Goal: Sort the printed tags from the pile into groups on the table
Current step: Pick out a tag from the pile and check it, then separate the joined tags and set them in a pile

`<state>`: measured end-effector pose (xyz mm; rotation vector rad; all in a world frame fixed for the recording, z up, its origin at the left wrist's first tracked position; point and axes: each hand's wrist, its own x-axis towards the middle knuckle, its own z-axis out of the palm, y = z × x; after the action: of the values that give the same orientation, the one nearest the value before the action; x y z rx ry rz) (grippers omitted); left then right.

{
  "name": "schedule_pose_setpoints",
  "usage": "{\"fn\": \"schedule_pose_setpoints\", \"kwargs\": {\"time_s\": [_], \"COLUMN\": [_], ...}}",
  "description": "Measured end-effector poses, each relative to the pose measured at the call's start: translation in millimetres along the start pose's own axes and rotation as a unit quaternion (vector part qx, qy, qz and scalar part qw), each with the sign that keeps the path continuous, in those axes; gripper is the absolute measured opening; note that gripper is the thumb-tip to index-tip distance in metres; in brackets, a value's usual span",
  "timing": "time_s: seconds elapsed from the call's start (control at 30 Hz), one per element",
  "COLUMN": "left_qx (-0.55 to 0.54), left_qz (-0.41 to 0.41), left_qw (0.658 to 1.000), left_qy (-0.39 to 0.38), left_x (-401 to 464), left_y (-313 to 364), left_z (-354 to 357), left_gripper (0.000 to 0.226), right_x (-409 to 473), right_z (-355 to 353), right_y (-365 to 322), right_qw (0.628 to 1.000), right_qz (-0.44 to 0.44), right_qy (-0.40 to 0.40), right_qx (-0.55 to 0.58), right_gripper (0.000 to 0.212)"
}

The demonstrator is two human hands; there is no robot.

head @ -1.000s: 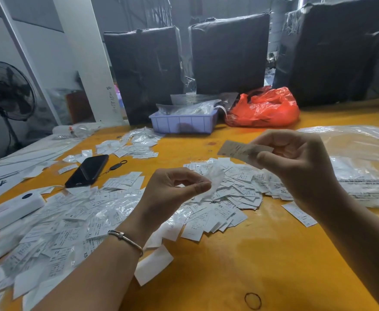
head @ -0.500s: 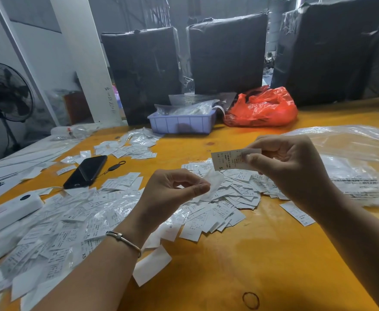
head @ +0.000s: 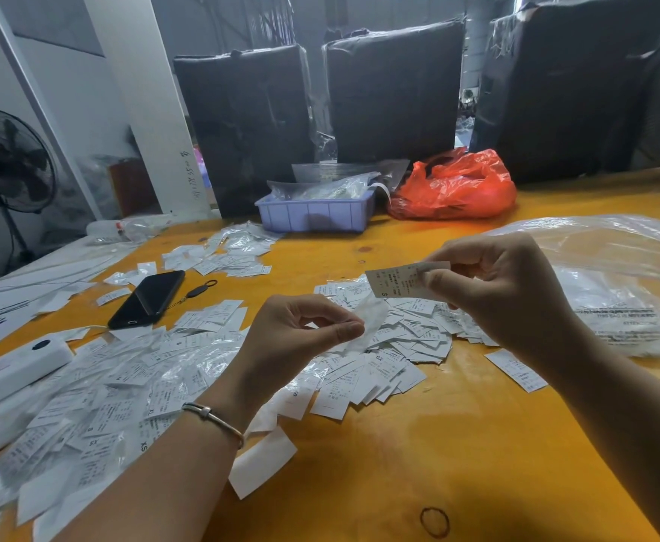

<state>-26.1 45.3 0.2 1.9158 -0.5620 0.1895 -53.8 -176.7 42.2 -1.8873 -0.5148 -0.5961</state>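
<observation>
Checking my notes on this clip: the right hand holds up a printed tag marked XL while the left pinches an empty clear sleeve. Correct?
Not quite. In the head view the tag pinched by the right hand is marked S, not XL. The left hand does pinch a clear sleeve.

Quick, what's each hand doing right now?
Left hand: pinches a thin clear plastic sleeve.
Right hand: pinches a printed tag marked S.

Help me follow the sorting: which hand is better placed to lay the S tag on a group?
Right. The right hand already pinches the S tag above the middle heap; the left hand holds a clear sleeve.
</observation>
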Motion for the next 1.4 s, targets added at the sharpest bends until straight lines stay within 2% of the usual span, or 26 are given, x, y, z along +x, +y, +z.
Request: {"fn": "schedule_pose_setpoints", "kwargs": {"time_s": [0.17, 0.5, 0.8, 1.03, 1.17, 1.3, 1.4], "left_qx": [-0.005, -0.009, -0.014, -0.009, -0.01, -0.023, -0.049], "left_qz": [0.003, -0.008, -0.014, -0.027, -0.036, -0.046, -0.063], "left_qw": [1.0, 1.0, 1.0, 0.999, 0.999, 0.997, 0.996], "left_qy": [0.005, 0.009, -0.015, -0.027, -0.039, -0.049, -0.039], "left_x": [0, -1, -3, -3, -2, -1, 0], "left_y": [-1, 2, 5, 5, 3, 0, 0], "left_z": [-1, -1, -1, 0, 1, 3, 3], "left_gripper": [0.025, 0.027, 0.026, 0.022, 0.03, 0.026, 0.025], "right_x": [1, 3, 3, 3, 2, 0, 2], "right_z": [-1, -2, -1, 1, 6, 11, 8], "right_y": [1, 4, 9, 14, 16, 18, 19], "right_qw": [1.0, 0.999, 0.998, 0.993, 0.987, 0.982, 0.99], "right_qz": [0.005, 0.041, 0.03, 0.061, 0.086, 0.08, 0.07], "right_qy": [0.004, -0.027, -0.029, -0.089, -0.129, -0.168, -0.124], "right_qx": [-0.028, 0.022, -0.044, -0.047, -0.03, -0.023, 0.016], "right_gripper": [0.022, 0.022, 0.016, 0.02, 0.017, 0.008, 0.016]}}
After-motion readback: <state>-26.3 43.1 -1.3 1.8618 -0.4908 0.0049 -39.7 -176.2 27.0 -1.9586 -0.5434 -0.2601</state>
